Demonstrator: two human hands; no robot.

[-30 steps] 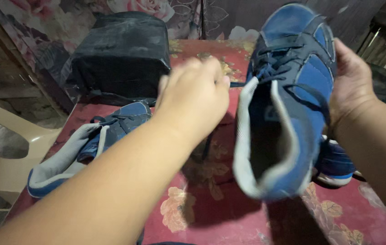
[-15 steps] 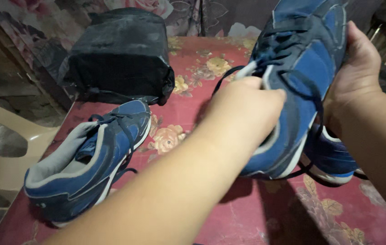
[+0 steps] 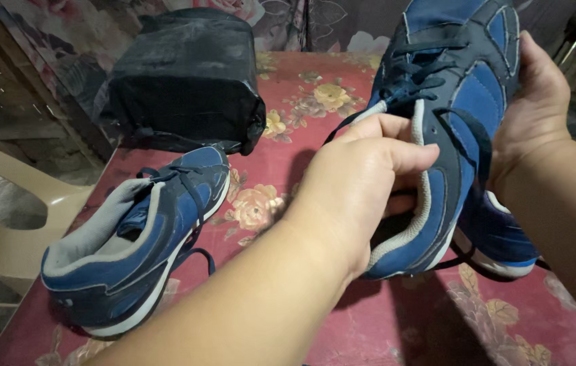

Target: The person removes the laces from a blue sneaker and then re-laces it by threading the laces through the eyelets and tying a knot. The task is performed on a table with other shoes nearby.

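Observation:
My right hand (image 3: 535,112) grips a blue sneaker (image 3: 454,122) by its outer side and holds it up, tilted, above the table at the right. My left hand (image 3: 362,179) is closed on the collar and tongue of that same sneaker, fingers tucked into its opening near the dark laces. A second blue sneaker (image 3: 135,237) with a grey lining lies on the red floral tablecloth (image 3: 301,95) at the left, apart from both hands. Part of a third blue shoe (image 3: 498,237) shows under the held one.
A black bag (image 3: 186,74) sits at the far left of the table. A beige plastic chair (image 3: 3,217) stands beside the table's left edge. A floral curtain hangs behind.
My left hand has moved from in front of the table onto the held sneaker's collar and closed on it. The sneaker has turned so its side faces me.

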